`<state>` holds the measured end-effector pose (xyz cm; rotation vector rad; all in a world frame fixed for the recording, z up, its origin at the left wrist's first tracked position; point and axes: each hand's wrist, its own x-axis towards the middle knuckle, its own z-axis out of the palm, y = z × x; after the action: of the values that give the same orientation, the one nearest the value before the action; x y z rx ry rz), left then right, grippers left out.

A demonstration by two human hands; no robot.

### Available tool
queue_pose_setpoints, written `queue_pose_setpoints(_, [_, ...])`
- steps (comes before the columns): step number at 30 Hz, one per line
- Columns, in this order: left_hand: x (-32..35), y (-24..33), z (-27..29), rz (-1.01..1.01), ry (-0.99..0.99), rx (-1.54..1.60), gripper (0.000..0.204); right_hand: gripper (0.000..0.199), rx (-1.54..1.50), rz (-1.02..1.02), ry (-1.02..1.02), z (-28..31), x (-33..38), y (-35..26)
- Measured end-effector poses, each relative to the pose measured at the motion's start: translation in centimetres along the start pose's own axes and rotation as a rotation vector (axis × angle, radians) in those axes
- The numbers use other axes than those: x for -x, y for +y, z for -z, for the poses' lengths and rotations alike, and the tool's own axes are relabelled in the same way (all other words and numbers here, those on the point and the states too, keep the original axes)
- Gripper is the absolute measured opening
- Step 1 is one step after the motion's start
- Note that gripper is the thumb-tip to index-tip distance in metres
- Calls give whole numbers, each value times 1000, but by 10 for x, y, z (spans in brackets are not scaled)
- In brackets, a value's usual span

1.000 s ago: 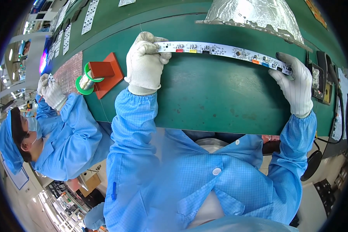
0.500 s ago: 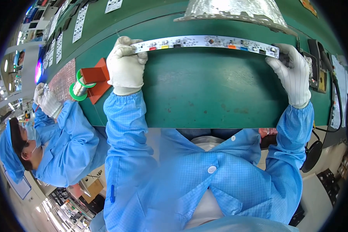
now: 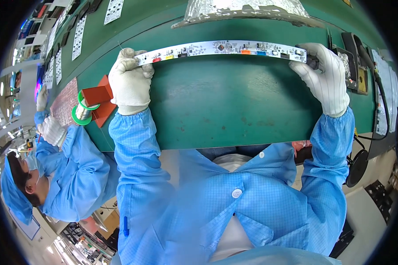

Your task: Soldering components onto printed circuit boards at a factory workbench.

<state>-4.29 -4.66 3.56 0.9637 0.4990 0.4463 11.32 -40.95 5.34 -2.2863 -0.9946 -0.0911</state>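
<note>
A long, narrow white circuit board (image 3: 227, 47) spans the space between my two gloved hands, above the green work mat. Small chips and red, yellow, black, orange and blue connectors are mounted on it. My left hand (image 3: 130, 81) is closed on its left end, thumb and fingers pinching it. At the right end my right hand (image 3: 325, 73) grips the board between thumb and fingers; part of that end is hidden by the fingers. Nearest to my left hand stands a green solder wire spool (image 3: 84, 110) on a red-brown holder (image 3: 102, 99).
A foil-covered hood (image 3: 247, 11) stands at the back. On the right are a soldering iron stand (image 3: 351, 44), a cable (image 3: 384, 104) and more white boards (image 3: 381, 117). At the left, a co-worker (image 3: 75, 163) sits by a bubble-wrap sheet (image 3: 63, 104); boards (image 3: 78, 37) lie behind.
The whole view has shifted, so the table, board and hands appear further left. Both hands keep their hold on the board. The co-worker's hands have moved apart.
</note>
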Motion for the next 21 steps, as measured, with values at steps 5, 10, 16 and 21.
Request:
queue_pose_setpoints(5, [7, -10, -9, 12, -29, -86, 20, 33, -24, 21, 63, 0, 19, -4])
queue_pose_setpoints(10, [50, -17, -24, 71, -64, -272, 21, 44, -496, -521, 502, 14, 79, -9])
queue_pose_setpoints(16, [76, -9, -22, 86, -81, -766, 23, 23, -435, -564, 1052, 56, 101, 67])
queue_pose_setpoints(21, [86, -12, -32, -1084, -350, -1906, 41, 58, 440, -551, 540, 94, 103, 131])
